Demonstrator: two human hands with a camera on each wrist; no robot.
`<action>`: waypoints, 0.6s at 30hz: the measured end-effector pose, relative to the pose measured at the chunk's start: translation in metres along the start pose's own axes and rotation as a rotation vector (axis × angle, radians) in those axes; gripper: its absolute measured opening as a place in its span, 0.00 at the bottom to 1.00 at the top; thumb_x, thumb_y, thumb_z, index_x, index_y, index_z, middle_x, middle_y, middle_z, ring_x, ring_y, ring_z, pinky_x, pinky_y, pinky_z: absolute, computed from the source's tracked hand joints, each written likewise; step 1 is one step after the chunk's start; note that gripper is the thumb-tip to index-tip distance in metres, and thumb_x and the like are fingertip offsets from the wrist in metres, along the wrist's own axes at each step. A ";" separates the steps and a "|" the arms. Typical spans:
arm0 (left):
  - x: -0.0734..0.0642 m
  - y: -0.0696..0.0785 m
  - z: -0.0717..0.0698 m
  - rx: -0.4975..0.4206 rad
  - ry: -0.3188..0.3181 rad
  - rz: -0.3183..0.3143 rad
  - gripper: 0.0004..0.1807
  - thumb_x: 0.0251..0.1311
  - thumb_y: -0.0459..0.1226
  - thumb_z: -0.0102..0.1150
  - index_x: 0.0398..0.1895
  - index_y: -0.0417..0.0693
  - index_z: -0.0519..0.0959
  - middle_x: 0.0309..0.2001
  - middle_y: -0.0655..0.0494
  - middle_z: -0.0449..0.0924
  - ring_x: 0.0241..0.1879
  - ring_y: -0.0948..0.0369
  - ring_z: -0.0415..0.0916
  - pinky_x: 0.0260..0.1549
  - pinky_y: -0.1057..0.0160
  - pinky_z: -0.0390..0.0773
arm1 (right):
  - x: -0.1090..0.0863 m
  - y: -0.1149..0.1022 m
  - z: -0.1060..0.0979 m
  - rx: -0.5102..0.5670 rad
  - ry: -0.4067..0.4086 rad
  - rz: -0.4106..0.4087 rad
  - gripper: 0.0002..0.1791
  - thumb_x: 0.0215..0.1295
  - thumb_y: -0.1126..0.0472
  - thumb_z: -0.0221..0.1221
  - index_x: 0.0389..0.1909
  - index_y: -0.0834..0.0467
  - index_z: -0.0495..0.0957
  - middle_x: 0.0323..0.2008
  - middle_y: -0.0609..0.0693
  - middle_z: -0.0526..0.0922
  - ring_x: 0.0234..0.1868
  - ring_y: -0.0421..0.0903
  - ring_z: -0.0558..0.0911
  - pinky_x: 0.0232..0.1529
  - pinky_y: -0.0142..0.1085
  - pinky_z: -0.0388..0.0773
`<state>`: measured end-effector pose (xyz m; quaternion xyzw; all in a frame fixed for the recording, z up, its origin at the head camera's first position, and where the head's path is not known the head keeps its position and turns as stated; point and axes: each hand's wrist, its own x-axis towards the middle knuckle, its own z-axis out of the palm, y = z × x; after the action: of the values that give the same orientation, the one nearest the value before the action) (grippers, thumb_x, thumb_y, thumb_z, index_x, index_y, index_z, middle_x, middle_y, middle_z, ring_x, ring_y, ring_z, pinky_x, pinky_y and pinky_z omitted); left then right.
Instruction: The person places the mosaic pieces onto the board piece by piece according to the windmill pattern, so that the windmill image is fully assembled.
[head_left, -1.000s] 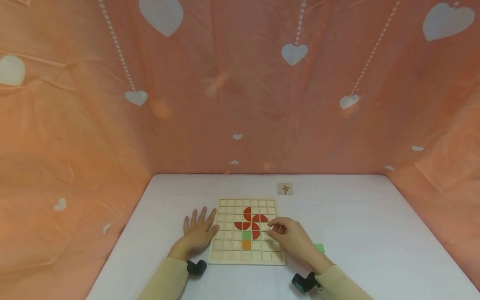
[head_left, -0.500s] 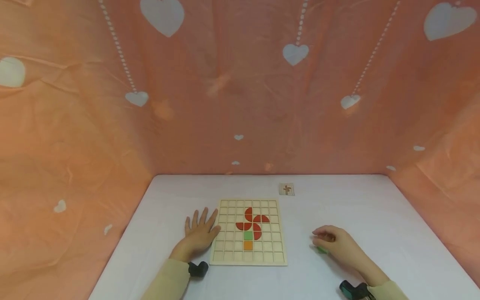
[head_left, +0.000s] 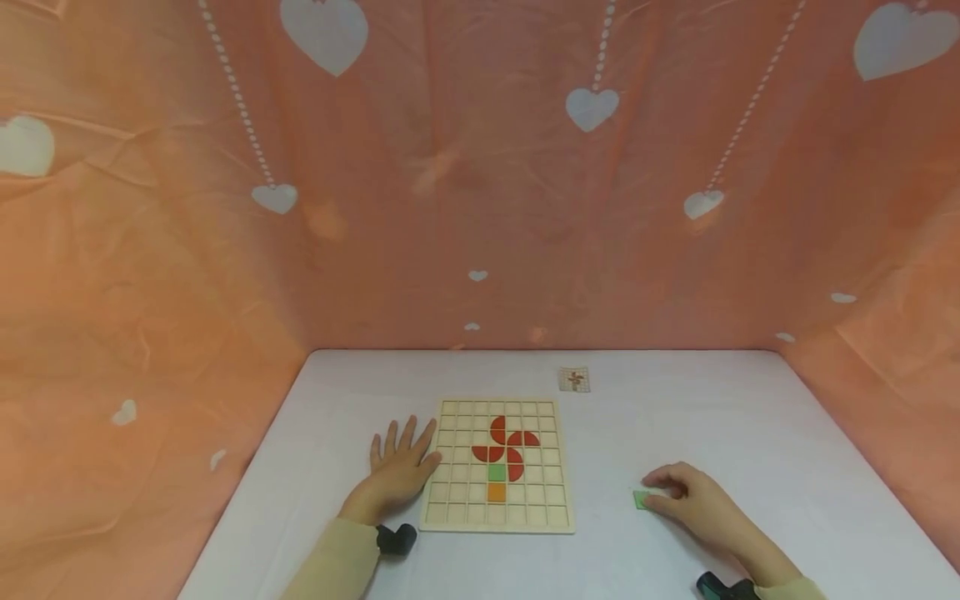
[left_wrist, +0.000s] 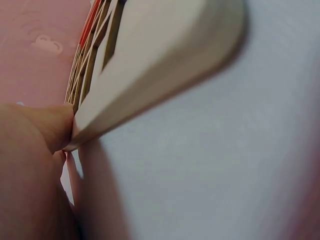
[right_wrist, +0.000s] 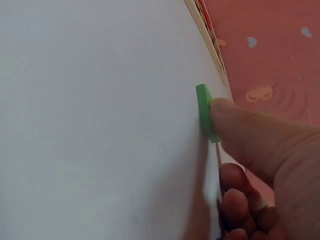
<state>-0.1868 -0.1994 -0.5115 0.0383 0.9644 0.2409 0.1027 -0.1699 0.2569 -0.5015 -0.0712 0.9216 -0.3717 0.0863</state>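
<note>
In the head view my left hand [head_left: 397, 468] lies with fingers spread beside a wooden grid board [head_left: 453, 517], its thumb at the left rim. The left wrist view shows that thumb [left_wrist: 52, 122] against the board's edge. To the right of the board, my right hand [head_left: 701, 504] is over a green square tile [head_left: 640, 500] on the table. Its thumb [right_wrist: 237, 117] touches the tile, the index fingertip stands apart from the thumb, and the other fingers curve loosely. On the board, red pieces [head_left: 514, 464] form a pinwheel above a green square [head_left: 497, 472] and an orange square [head_left: 497, 492].
A small card [head_left: 574, 380] printed with a pinwheel pattern lies behind the board on the white table [head_left: 615, 567]. Pink-orange cloth [head_left: 525, 208] with hearts hangs around the back and sides. Each wrist wears a black camera mount, like the left one [head_left: 396, 540].
My right hand has moved from the board's right side out to the green tile, then slightly toward me and right, uncovering more of the tile. The left hand has stayed put.
</note>
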 end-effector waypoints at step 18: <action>0.003 0.000 0.001 0.009 -0.007 -0.008 0.34 0.73 0.53 0.38 0.77 0.54 0.49 0.77 0.43 0.34 0.73 0.40 0.22 0.64 0.37 0.21 | 0.000 -0.004 0.000 -0.042 -0.103 -0.093 0.09 0.63 0.55 0.63 0.40 0.54 0.77 0.43 0.50 0.73 0.47 0.49 0.71 0.51 0.48 0.71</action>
<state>-0.1892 -0.1985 -0.5129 0.0359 0.9652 0.2360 0.1068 -0.1695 0.2541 -0.4989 -0.1349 0.9192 -0.3519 0.1145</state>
